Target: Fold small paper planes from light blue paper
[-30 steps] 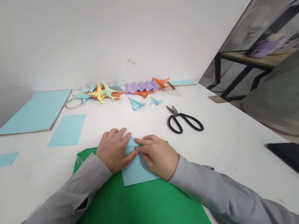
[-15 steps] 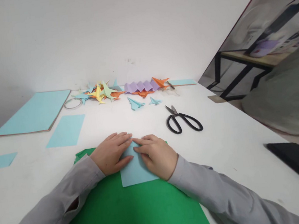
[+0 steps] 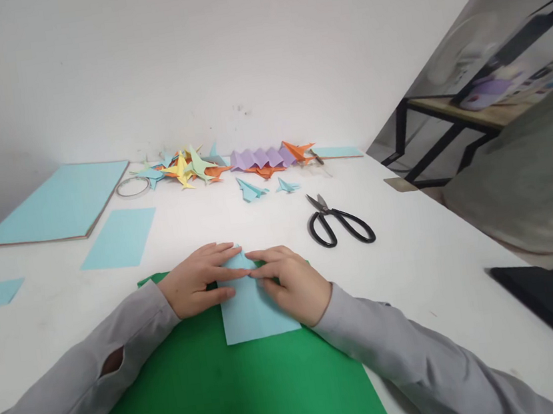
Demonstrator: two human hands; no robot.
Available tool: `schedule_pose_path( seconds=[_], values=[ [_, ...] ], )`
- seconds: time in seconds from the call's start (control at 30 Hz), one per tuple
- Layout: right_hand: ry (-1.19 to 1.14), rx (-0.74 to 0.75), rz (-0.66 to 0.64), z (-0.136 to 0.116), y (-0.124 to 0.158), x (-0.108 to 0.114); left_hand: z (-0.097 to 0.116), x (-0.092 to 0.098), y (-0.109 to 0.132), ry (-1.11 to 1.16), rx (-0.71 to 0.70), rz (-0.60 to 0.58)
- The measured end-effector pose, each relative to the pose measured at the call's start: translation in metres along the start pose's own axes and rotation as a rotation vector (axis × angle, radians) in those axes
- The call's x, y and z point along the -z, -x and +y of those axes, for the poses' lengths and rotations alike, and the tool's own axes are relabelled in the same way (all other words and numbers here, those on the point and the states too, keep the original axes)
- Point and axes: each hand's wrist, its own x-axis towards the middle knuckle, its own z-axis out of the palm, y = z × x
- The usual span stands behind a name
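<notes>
A light blue sheet of paper lies on a green sheet; its far end narrows to a folded point between my hands. My left hand rests on the paper's left side with its fingers spread, the index finger reaching to the middle. From the right, my right hand presses on the paper with its index and middle fingers stretched out. The fingertips of both hands nearly meet at the folded part. Parts of the paper's upper edges are hidden under the fingers.
Black-handled scissors lie beyond my right hand. Two small blue folded planes and a heap of coloured folded paper are near the wall. A tape roll, cut blue paper and a blue stack are at left.
My left hand has shifted slightly left, and its fingers have spread, with the index finger now across the paper's middle. The right hand stays nearly in place. The view has moved slightly.
</notes>
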Motion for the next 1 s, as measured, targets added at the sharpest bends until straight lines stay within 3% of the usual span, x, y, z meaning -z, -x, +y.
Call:
schedule_pose_path(
  seconds=[0.37, 1.0],
  values=[
    [-0.065, -0.020, 0.030, 0.0026, -0.0024, -0.0030, 0.0101, 0.0026, 0.0001, -0.068, -0.018, -0.010],
    [-0.054, -0.014, 0.046, 0.0020, -0.0023, -0.0042, 0.0036, -0.0001, -0.0013, -0.057, -0.043, -0.009]
  ],
)
